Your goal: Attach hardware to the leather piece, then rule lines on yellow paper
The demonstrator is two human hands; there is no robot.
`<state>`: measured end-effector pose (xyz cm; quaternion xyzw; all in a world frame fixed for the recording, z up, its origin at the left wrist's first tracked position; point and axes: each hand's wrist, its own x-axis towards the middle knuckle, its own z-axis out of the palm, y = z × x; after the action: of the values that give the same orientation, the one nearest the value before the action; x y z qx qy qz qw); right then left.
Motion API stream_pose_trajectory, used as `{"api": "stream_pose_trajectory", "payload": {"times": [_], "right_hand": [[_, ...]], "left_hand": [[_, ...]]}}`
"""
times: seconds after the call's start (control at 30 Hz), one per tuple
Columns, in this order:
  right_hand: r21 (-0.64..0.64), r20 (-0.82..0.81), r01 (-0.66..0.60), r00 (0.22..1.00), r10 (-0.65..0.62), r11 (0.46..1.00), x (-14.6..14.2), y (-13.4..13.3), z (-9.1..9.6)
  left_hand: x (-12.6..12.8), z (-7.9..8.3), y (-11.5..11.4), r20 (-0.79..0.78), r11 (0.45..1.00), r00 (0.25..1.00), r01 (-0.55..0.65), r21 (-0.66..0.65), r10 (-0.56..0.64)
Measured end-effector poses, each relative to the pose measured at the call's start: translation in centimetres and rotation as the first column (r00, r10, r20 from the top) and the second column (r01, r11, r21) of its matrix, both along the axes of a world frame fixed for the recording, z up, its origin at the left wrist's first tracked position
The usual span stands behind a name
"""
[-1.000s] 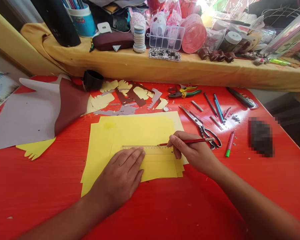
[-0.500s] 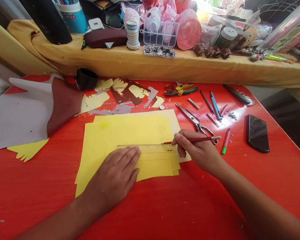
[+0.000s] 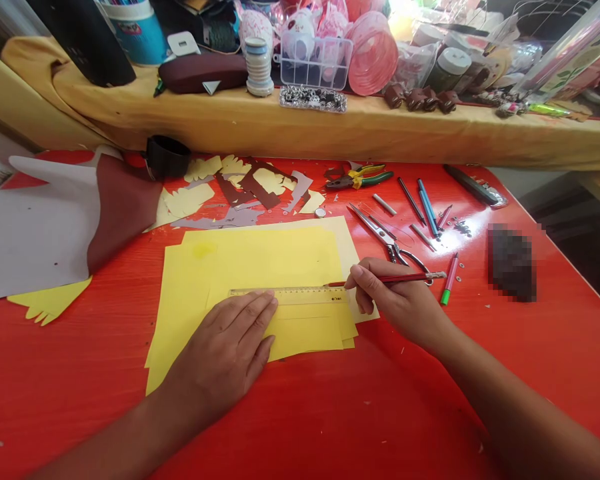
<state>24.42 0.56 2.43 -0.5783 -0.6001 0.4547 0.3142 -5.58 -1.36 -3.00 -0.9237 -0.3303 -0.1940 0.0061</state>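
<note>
My left hand (image 3: 230, 347) lies flat with its fingers stretched over a clear ruler (image 3: 310, 296), pressing it onto yellow sheets (image 3: 265, 257). Between the thumb and fingers of my right hand (image 3: 385, 293) is a red pencil (image 3: 405, 277), its tip at the ruler's upper edge near the right end. A faint pencil line runs across the yellow sheet below the ruler. The sheets are stacked unevenly, with a paler sheet (image 3: 351, 250) showing underneath at the right.
Scissors (image 3: 380, 233) lie just beyond my right hand, with pliers (image 3: 360, 177) behind them. Pens (image 3: 429, 207) and a pink marker (image 3: 450, 279) are on the right. Cut scraps (image 3: 260, 190) cover the back, and grey and brown sheets (image 3: 40, 220) lie left on the red table (image 3: 320, 427).
The whole view has shifted slightly, so things appear a little further left. Both hands, the ruler and the pencil keep nearly the same places on the paper.
</note>
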Motion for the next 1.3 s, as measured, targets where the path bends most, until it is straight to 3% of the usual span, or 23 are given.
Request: {"api": "stream_pose_trajectory", "payload": {"times": [1.3], "right_hand": [[0.018, 0.005, 0.014, 1.000, -0.014, 1.000, 0.26, -0.35, -0.08]], "left_hand": [[-0.19, -0.07, 0.04, 0.007, 1.000, 1.000, 0.010, -0.010, -0.010]]}}
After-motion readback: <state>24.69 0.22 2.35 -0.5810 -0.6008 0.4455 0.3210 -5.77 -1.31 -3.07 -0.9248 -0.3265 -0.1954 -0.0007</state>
